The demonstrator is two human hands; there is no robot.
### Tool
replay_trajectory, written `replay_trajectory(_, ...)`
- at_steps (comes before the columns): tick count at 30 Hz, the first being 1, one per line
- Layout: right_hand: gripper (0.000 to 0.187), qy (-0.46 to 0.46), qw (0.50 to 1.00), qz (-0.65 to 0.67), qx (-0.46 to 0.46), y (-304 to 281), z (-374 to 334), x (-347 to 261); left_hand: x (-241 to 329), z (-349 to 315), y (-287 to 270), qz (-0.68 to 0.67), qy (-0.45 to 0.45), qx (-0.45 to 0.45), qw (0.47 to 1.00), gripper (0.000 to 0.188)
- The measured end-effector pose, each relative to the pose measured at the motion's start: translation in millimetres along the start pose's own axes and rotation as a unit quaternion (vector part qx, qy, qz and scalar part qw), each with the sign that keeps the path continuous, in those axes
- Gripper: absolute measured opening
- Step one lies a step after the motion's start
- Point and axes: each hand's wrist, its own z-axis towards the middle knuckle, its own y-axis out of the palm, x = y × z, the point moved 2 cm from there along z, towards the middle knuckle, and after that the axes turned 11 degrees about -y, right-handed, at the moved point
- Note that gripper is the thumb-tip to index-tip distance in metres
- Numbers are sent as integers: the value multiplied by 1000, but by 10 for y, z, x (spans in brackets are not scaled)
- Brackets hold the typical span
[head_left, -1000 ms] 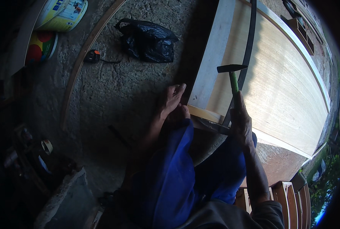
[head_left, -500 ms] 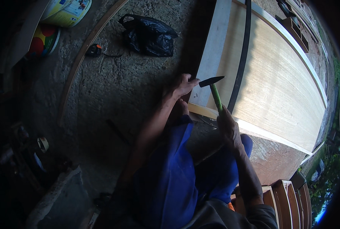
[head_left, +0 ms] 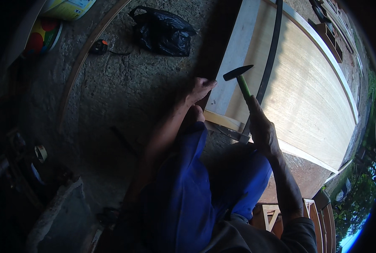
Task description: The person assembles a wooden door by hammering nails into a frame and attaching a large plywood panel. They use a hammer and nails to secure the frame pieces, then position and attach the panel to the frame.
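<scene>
On the far left floor [head_left: 112,92] lie a tape measure [head_left: 98,47] and, right of it, a black plastic bag [head_left: 162,33]. The left hand [head_left: 199,89], fingers bent, is at the left edge of a wooden panel [head_left: 310,84]; whether it holds anything cannot be told. Farther right, a hammer [head_left: 243,85], head over the panel, is gripped in the right hand [head_left: 263,130].

Loose, deep-blue trousers [head_left: 187,181], creased lengthwise down the left leg, are worn with a dark grey top [head_left: 245,238] in plain, unpatterned-looking cloth. The top's right sleeve [head_left: 299,235] is wide and stops near the elbow, baring the right forearm [head_left: 288,185]. Both the left hand [head_left: 199,88] and the right hand [head_left: 264,133] are ungloved. Bare toes [head_left: 197,113] show past the left trouser leg; deep shadow makes the left sleeve hard to make out.
</scene>
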Motion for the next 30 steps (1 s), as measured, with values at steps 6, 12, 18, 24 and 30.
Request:
replay_trajectory(6, 62, -81, 987, -85, -114, -96, -73, 295, -61, 203, 212, 32, 9, 6, 999, 43)
replay_trajectory(12, 72, -21, 981, -55, 185, -19, 20, 33, -43, 29, 8, 21, -7, 10, 1000, 46)
replay_trajectory(18, 70, -66, 996, -61, -21, -115, -55, 62, -211, 106, 44, 25, -7, 23, 999, 49)
replay_trajectory(24, 61, -70, 988, -36, -130, 169, -315, 428, -96, 65, 212, 47, 10, -11, 999, 53)
replay_trajectory(30, 66, -32, 994, -48, 91, 32, -103, 127, -46, 79, 65, 54, -17, 15, 998, 51)
